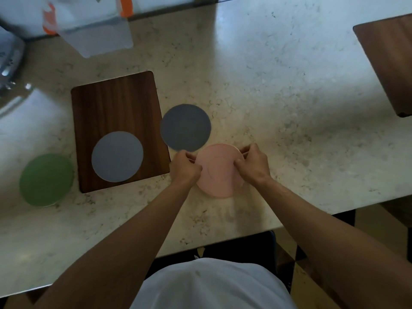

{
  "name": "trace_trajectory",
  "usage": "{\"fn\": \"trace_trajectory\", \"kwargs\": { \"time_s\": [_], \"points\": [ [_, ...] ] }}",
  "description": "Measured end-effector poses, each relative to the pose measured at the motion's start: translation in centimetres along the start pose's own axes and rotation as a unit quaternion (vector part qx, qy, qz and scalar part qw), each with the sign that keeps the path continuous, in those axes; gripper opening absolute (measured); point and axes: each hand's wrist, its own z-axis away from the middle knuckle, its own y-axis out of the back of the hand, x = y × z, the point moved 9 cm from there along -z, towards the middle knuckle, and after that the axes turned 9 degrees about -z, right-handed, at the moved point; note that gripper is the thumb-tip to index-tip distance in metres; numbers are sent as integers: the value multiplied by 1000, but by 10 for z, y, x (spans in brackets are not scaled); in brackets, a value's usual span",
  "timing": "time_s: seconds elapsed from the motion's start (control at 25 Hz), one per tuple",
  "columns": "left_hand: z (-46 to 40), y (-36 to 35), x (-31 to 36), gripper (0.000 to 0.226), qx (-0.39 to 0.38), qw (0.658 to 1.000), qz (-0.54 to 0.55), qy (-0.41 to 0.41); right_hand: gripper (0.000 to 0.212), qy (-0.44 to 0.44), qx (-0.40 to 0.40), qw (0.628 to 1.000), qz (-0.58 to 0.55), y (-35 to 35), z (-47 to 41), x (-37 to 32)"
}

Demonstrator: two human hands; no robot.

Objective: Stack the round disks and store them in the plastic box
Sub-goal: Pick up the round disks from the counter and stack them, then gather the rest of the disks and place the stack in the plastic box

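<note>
Legibly, no writing or brand shows on any item. Left hand [185, 167]: forearm reaching in from the near edge, fingers curled, grip closed on the left rim of the pink disk [219, 172]. Right hand [253, 163]: forearm likewise from the near right, grip pinched on the disk's right rim. Pink disk: near centre of the marble surface [289, 97], held between both hands; a second pale edge shows at its far rim, so whether it is one disk or a stack cannot be told. Dark grey disk [185, 127]: flat on the surface, just beyond the pink one, its near edge touching or overlapped by it. Light grey disk [117, 156]: flat on the near part of a wooden board [116, 103], left of the hands. Green disk [46, 179]: flat on the surface, far left, near the board's left edge. Plastic box [93, 27]: translucent, orange latches, far left, blurred; contents cannot be told. Second board [388, 63]: far right, partly out of view.
</note>
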Motion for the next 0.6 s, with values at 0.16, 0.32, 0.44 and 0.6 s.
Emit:
{"fn": "trace_trajectory", "kwargs": {
  "time_s": [0.16,0.32,0.44,0.6],
  "points": [
    [-31,36,0,30,19,999,45,22,32,22,-13,1000,-8,-14,-27,-41],
    [-73,74,-3,33,34,996,74,34,26,58,-32,997,45,-41,-59,-85],
    [-98,88,-6,34,32,996,70,47,22,76,-42,993,81,-62,-79,-109],
    [-120,94,-7,34,31,997,50,48,26,74,-32,993,92,-77,-100,-123]
  ]
}}
